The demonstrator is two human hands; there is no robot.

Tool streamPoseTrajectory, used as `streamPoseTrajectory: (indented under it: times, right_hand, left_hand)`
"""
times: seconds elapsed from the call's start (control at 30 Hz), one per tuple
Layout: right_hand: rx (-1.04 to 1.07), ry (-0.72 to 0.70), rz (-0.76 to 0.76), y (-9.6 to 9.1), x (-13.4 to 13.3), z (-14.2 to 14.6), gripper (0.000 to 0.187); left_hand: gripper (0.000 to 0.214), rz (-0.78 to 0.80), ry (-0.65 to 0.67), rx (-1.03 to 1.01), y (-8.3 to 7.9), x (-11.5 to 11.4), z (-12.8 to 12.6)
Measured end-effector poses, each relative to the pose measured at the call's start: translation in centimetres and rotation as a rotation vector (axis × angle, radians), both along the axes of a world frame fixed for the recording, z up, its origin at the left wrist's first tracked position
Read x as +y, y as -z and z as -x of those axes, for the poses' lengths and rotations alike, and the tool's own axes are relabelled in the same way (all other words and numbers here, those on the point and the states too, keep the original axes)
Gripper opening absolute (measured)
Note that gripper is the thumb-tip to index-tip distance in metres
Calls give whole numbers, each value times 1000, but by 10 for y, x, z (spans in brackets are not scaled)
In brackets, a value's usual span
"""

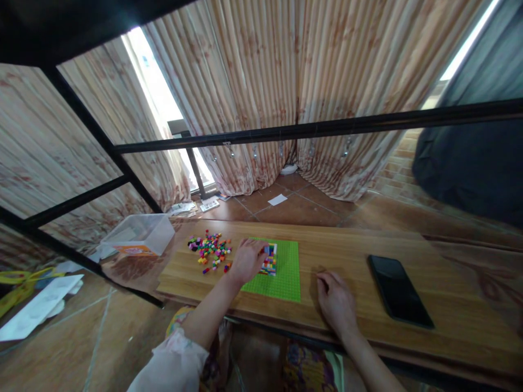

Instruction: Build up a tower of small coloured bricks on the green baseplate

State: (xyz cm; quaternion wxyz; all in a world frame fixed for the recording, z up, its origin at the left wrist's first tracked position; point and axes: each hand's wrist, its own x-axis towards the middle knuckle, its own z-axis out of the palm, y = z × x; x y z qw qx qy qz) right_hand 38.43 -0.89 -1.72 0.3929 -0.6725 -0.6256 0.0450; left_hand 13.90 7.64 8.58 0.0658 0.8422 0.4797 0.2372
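A green studded baseplate (288, 272) lies on the wooden table, with a small multicoloured brick structure (269, 265) built on it. My left hand (247, 260) reaches over the plate's left part, its fingertips pinched together at the structure's upper edge. Whatever sits between those fingertips is too small and hidden to make out. To the left of that hand is a loose pile of small coloured toy bricks (212, 247). My right hand (335, 299) rests on the table to the right of the plate, fingers curled in, with nothing visible in them.
A black smartphone (400, 291) lies on the table at the right. A clear plastic box (141, 235) with an orange label stands beyond the table's left end. Black metal bars (261, 134) cross in front of the curtains (253, 71). Papers (278, 200) lie on the tiled floor.
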Motion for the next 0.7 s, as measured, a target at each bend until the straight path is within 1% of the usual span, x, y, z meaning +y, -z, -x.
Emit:
streamPoseTrajectory:
  times: [0.17, 0.33, 0.53, 0.7]
  right_hand:
    - [-46, -26, 17, -2, 1, 2, 25]
    - [-39, -35, 16, 2, 1, -1, 25]
    - [-46, -17, 11, 4, 2, -2, 27]
    - [-49, -20, 23, 1, 1, -2, 27]
  left_hand:
    - [16, -18, 36, 14, 4, 0, 1]
    - [15, 0, 58, -89, 10, 3, 3]
    - [12, -33, 22, -261, 25, -1, 1]
    - [12, -40, -32, -271, 30, -3, 3]
